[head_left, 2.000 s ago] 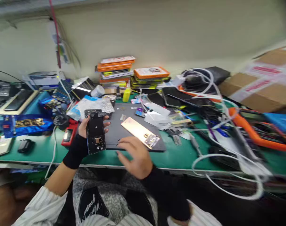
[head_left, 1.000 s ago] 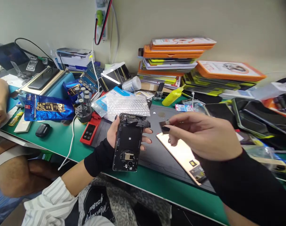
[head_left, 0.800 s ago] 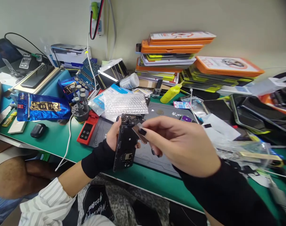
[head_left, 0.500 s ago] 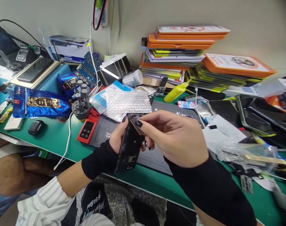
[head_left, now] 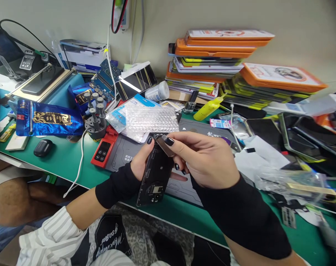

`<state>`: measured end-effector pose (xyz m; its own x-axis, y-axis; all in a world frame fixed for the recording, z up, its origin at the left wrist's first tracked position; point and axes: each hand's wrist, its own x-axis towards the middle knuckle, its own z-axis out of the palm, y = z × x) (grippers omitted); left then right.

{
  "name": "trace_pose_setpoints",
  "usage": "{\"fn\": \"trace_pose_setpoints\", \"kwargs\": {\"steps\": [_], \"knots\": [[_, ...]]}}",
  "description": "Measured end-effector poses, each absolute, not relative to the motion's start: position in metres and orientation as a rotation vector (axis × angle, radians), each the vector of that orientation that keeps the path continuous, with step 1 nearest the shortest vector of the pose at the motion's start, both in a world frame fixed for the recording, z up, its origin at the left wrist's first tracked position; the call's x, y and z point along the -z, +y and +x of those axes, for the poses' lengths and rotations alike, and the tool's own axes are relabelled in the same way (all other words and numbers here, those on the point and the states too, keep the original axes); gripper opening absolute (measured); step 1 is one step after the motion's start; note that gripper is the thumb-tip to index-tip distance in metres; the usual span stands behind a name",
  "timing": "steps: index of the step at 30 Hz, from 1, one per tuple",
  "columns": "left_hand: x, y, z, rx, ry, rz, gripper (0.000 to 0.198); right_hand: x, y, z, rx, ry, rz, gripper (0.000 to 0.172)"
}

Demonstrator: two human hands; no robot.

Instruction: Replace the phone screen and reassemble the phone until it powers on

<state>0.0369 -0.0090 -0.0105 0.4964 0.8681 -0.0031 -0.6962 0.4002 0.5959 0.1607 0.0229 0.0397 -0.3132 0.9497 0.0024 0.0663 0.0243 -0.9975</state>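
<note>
A black phone housing (head_left: pixel 156 173), with a lens cutout near its lower end, is tilted upright above the grey work mat (head_left: pixel 181 190). My left hand (head_left: pixel 141 159) grips it by the upper left edge, thumb on the rim and fingers behind. Between the thumb and fingers of my right hand (head_left: pixel 209 159) is a thin, flat brownish metal piece (head_left: pixel 165 147). That piece lies against the top end of the housing; whether it is wedged into a seam I cannot tell. Bubble wrap (head_left: pixel 153 119) rests just beyond the housing.
A red device with buttons (head_left: pixel 102 152), a grey bit holder (head_left: pixel 95 123) and a black earbud case (head_left: pixel 43 147) stand to the left. A yellow bottle (head_left: pixel 209 108) and stacked orange cases (head_left: pixel 212 48) are behind. Phones (head_left: pixel 298 136) lie right. Another person's knee (head_left: pixel 11 201) shows left.
Both hands and the housing have shifted slightly within the view. The metal piece sits a little further right at the top of the housing, still pinched in my right hand.
</note>
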Motion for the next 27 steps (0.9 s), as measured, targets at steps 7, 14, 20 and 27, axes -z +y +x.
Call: {"fn": "trace_pose_setpoints", "kwargs": {"steps": [7, 14, 20, 27], "knots": [[0.026, 0.003, 0.036, -0.980, 0.313, 0.433, 0.059, -0.026, 0.034, 0.156, -1.528, -1.253, -1.083, 0.034], [0.031, 0.003, 0.041, -1.034, 0.440, 0.446, 0.065, -0.034, 0.015, 0.155, -1.146, -1.426, -1.135, 0.011], [0.023, -0.006, 0.045, -1.172, 0.562, 0.506, 0.069, -0.039, 0.009, 0.170, -0.859, -1.576, -1.107, 0.012], [0.011, -0.014, 0.045, -1.283, 0.701, 0.723, 0.070, -0.060, 0.004, 0.183, -0.766, -1.852, -1.104, 0.008]]}}
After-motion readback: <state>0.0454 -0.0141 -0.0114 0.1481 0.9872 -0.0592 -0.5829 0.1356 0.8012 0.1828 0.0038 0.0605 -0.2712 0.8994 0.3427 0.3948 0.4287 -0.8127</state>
